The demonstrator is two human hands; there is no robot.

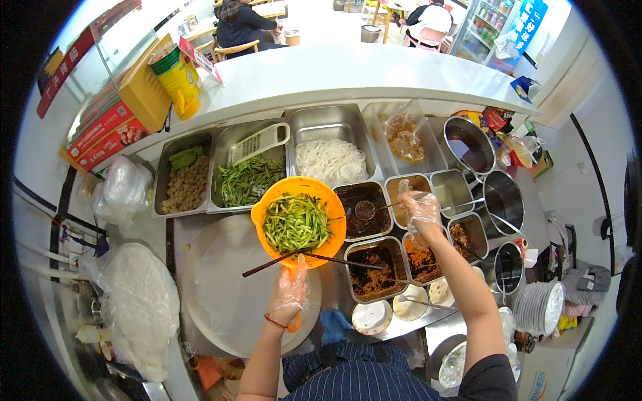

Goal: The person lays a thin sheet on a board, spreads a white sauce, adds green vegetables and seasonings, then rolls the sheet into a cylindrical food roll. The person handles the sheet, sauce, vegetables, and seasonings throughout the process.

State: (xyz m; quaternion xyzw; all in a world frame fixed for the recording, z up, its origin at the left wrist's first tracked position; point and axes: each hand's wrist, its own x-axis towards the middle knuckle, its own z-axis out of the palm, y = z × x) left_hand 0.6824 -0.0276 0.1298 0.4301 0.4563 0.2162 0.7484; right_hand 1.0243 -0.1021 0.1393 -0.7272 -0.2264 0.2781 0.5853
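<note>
My left hand (292,294), in a clear plastic glove, is closed round the handle of an orange bowl (259,220). Green shredded vegetable (297,224) fills the bowl. A pair of dark chopsticks (267,265) lies across its near side, held against the handle by my left thumb. On the right, my gloved right hand (422,212) is over the square sauce tins, its fingers closed at the thin handle of a ladle (366,210). The ladle's round head rests in a tin of dark sauce (351,228). The glove partly hides the grip.
Steel trays hold white noodles (331,160), green beans (257,179) with a grater (261,142), and brown chunks (187,184). Below the bowl lies a round pale board (221,287). Steel pots (503,200) and stacked plates (540,307) stand right; people sit beyond the counter (374,70).
</note>
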